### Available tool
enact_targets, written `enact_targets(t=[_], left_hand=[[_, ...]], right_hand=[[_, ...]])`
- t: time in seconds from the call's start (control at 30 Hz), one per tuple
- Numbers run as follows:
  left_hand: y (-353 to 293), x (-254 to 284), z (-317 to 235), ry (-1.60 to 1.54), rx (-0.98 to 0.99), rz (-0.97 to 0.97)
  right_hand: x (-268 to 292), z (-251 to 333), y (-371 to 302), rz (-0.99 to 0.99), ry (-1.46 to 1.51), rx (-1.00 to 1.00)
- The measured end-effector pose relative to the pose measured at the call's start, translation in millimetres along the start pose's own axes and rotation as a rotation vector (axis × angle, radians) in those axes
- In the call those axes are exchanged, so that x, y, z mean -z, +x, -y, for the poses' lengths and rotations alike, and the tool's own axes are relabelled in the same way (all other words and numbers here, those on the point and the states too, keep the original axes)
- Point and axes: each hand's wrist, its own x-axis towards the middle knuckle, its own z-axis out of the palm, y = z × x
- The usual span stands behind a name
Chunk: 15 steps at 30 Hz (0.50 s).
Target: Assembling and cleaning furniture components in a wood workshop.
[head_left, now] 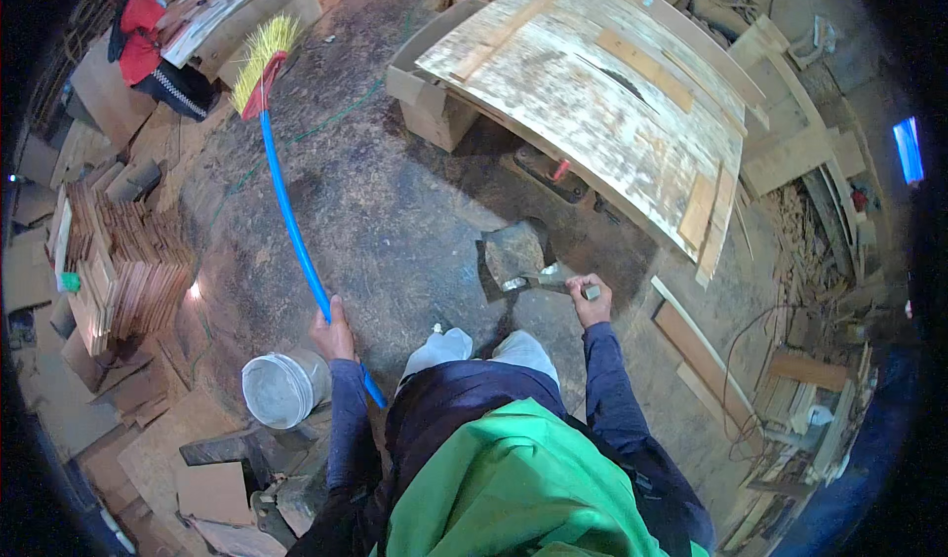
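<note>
My left hand point(333, 332) is wrapped round the blue handle of a broom point(283, 197). Its red head and yellow bristles point(265, 55) point up and away at the upper left. In my right hand point(592, 305) is the handle of a worn, dirty dustpan point(514, 252). The squarish brown pan lies out ahead of my feet, over the floor; whether it touches the floor I cannot tell. Its handle is seen nearly end-on above my fingers. Broom and dustpan are well apart.
A white bucket point(278, 391) stands beside my left forearm. Ahead right is a worn wooden worktable point(592, 93). Stacked boards point(133, 261) rise at the left; planks point(703, 359) and scraps lie at the right. A person in red point(143, 39) works at a far-left table.
</note>
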Motion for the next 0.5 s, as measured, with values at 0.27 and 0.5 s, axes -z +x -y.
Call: enact_targets(t=[0.27, 0.5], left_hand=[[36, 82, 37, 0.203, -0.166, -0.241], [44, 112, 56, 0.514, -0.209, -0.309]], right_hand=[[-118, 60, 104, 0.22, 0.145, -0.086], [-224, 81, 193, 0.214, 0.1, -0.078]])
